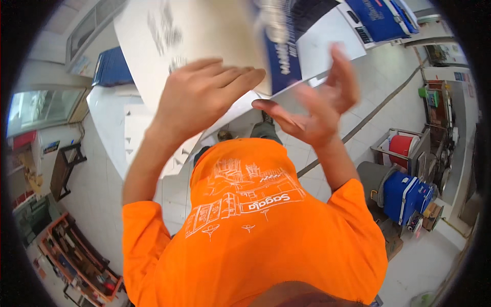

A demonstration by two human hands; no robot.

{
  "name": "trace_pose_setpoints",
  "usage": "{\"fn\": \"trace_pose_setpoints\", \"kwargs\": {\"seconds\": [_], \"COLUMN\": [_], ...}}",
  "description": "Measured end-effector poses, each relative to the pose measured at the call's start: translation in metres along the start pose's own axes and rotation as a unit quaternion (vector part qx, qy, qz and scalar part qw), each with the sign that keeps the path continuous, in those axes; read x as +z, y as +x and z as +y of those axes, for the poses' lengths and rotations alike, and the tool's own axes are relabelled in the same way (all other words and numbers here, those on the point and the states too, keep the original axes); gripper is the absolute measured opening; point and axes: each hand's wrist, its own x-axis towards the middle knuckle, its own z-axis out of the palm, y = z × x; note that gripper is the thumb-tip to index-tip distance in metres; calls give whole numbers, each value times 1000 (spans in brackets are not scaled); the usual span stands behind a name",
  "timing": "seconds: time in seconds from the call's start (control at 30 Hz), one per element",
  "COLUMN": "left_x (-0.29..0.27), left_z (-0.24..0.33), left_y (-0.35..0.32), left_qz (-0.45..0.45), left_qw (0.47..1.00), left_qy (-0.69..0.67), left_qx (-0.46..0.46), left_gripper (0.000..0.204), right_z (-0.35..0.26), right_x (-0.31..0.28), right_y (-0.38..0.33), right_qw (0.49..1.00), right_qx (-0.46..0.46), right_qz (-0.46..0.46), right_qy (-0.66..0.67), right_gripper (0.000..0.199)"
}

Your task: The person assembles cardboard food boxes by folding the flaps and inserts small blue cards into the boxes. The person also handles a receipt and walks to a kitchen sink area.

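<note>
Head view, contents as we list them:

Item: one large cream sheet, dark printed marks on its face, a dark blue band with pale lettering along its right side; located over the white tabletop, in front of the person. Its right part is blurred, and we cannot tell whether it lies flat.

Left hand: back up, fingers together and slightly bent, laid across the sheet's near edge; thumb hidden. We cannot tell whether it grips.

Right hand: spread wide, fingers and thumb apart, blurred; we see nothing in its grasp. Nearest thing: the blue band, just beside it.

Also on the tabletop: a dark blue stack, left of the sheet; pale notched pieces, near the left forearm; a blue case, far right.

Right-hand floor area: a red spool in a frame; a strapped blue box.
</note>
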Motion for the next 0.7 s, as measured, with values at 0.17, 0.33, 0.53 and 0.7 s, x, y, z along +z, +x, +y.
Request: {"fn": "trace_pose_setpoints", "kwargs": {"seconds": [0.17, 0.33, 0.53, 0.7], "left_x": [-2, 63, 180, 226], "left_z": [17, 38, -15, -31], "left_y": [118, 196, 200, 193], "left_qz": [-25, 213, 41, 85], "left_qw": [963, 960, 977, 952], "left_qy": [234, 23, 184, 245], "left_qx": [130, 180, -98, -161], "left_gripper": [15, 15, 47, 39], "right_z": [49, 180, 293, 311], "right_x": [-76, -131, -112, -45], "right_y": [88, 95, 95, 105], "right_qw": [870, 918, 939, 884], "right_qx": [-36, 36, 219, 150], "right_qz": [-380, -272, -240, -403], "right_qy": [-312, -285, 115, 182], "right_gripper": [15, 19, 35, 32]}}
